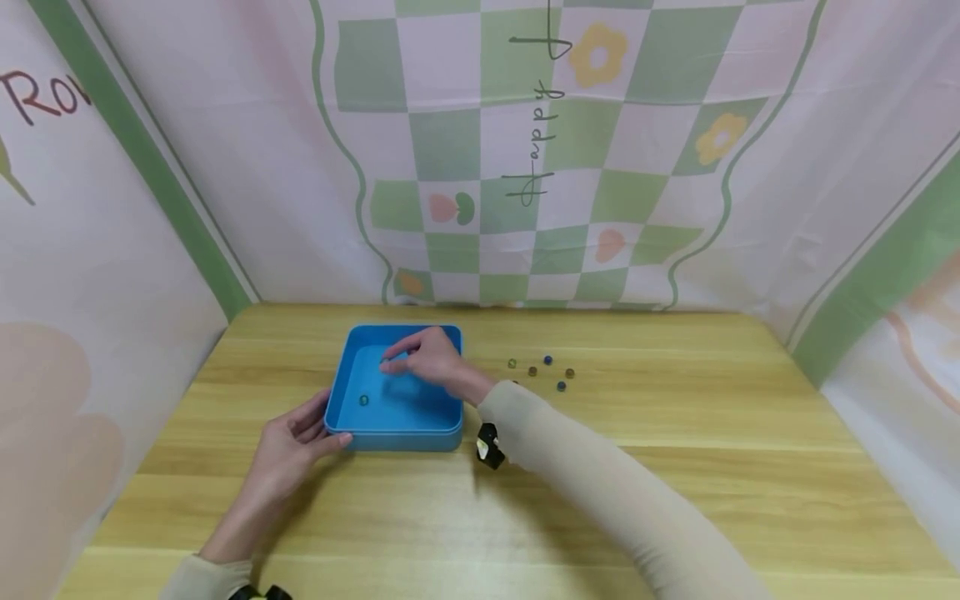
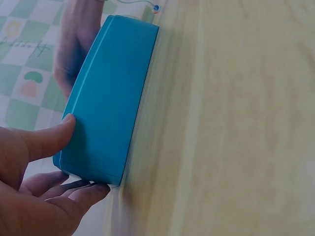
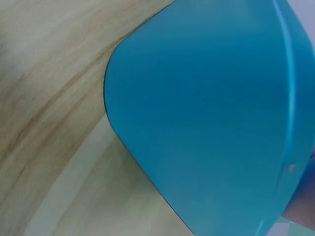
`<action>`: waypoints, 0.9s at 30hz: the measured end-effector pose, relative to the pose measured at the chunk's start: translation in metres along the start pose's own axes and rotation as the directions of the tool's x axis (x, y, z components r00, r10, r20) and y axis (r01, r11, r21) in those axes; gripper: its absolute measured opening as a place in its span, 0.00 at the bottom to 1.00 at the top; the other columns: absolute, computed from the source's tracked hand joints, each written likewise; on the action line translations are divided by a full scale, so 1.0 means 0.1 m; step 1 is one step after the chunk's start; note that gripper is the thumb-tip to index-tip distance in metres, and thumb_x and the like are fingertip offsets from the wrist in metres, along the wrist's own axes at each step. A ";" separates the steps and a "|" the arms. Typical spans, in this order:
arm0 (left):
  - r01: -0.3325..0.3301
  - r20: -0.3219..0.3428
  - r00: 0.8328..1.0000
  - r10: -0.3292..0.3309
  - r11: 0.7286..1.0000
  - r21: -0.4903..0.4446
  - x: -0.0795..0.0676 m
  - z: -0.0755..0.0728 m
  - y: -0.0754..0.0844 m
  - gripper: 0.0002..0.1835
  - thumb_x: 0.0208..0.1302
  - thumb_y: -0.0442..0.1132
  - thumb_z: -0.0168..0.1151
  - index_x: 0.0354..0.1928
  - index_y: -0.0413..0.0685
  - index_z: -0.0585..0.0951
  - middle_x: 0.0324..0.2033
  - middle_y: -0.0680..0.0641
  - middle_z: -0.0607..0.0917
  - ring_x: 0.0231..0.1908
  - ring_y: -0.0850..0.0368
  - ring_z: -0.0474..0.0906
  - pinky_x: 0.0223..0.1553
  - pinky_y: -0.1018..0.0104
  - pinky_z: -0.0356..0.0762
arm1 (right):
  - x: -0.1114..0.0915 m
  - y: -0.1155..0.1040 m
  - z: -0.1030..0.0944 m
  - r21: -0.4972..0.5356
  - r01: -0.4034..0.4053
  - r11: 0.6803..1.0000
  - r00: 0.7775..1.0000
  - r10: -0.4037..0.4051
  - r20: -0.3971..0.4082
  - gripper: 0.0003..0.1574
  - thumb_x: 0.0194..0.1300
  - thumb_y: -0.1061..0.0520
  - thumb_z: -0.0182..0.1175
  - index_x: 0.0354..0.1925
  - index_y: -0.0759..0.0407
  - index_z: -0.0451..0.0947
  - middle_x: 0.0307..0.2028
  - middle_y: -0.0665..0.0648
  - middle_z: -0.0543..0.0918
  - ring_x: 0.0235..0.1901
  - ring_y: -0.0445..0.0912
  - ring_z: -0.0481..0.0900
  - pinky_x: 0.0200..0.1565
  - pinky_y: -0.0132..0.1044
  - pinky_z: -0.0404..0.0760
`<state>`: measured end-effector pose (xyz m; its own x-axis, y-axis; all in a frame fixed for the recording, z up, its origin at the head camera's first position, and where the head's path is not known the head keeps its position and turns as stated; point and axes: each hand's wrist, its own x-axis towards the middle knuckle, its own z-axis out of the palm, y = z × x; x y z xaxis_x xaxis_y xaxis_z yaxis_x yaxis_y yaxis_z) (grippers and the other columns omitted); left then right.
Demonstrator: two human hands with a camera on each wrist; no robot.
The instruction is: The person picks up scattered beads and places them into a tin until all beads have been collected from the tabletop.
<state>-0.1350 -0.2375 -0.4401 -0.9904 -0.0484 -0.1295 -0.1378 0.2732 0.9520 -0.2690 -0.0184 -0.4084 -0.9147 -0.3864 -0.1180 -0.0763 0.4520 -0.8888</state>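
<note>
A square blue box point(image 1: 397, 417) without a lid stands on the table, its outer wall point(image 2: 110, 98) filling much of the left wrist view. My left hand point(image 1: 288, 446) grips its near left corner, thumb on the front wall and fingers round the left side. Over the box's inside, my right hand point(image 1: 431, 358) pinches a small marble point(image 1: 386, 361) between thumb and fingertips, mostly covered by them. A green glass marble point(image 1: 363, 400) lies on the box floor. The right wrist view shows mainly the box's wall point(image 3: 197, 113), and the fingertips are hidden there.
Right of the box, several marbles lie loose on the wooden table point(image 1: 675, 467), among them a yellow-green marble point(image 1: 512, 363), a brown marble point(image 1: 532, 372) and a blue marble point(image 1: 548, 360). Behind the table hangs a patterned curtain point(image 1: 442, 146). My right forearm crosses the table's front.
</note>
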 end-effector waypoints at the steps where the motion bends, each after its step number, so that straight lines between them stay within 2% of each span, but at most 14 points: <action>1: 0.001 0.000 1.000 -0.001 1.000 0.000 0.00 0.00 0.00 0.44 0.69 0.35 0.73 0.81 0.41 0.61 0.78 0.35 0.64 0.74 0.38 0.65 0.65 0.57 0.74 | 0.00 0.01 0.00 -0.002 -0.005 1.000 1.000 0.005 -0.001 0.09 0.65 0.52 0.77 0.43 0.51 0.93 0.50 0.50 0.86 0.43 0.47 0.74 0.46 0.39 0.72; 10: 0.008 0.000 1.000 -0.008 1.000 -0.005 0.01 0.00 -0.01 0.44 0.69 0.35 0.73 0.81 0.42 0.61 0.78 0.35 0.64 0.74 0.38 0.65 0.65 0.57 0.74 | 0.04 0.05 0.04 0.001 -0.034 0.999 0.999 0.034 -0.008 0.09 0.64 0.52 0.78 0.43 0.51 0.93 0.55 0.52 0.85 0.47 0.47 0.75 0.50 0.41 0.73; 17: 0.008 -0.002 1.000 -0.008 1.000 -0.005 0.01 0.00 -0.02 0.44 0.69 0.35 0.73 0.81 0.42 0.61 0.78 0.34 0.64 0.74 0.38 0.65 0.65 0.57 0.74 | 0.09 0.05 0.08 -0.004 -0.060 0.998 0.998 0.059 -0.024 0.09 0.64 0.52 0.78 0.43 0.49 0.93 0.59 0.53 0.85 0.55 0.48 0.78 0.61 0.47 0.77; 27: -0.005 -0.005 1.000 0.005 1.000 0.005 0.01 0.00 -0.01 0.43 0.69 0.34 0.73 0.81 0.40 0.62 0.77 0.34 0.64 0.73 0.37 0.66 0.65 0.57 0.74 | 0.11 0.08 0.09 -0.001 -0.077 0.997 0.996 0.077 -0.040 0.09 0.63 0.53 0.78 0.42 0.51 0.93 0.59 0.54 0.85 0.53 0.47 0.77 0.59 0.46 0.78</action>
<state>-0.1357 -0.2379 -0.4416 -0.9911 -0.0514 -0.1230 -0.1325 0.2778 0.9515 -0.2764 -0.0268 -0.4206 -0.9329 -0.3180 -0.1687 -0.0055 0.4811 -0.8766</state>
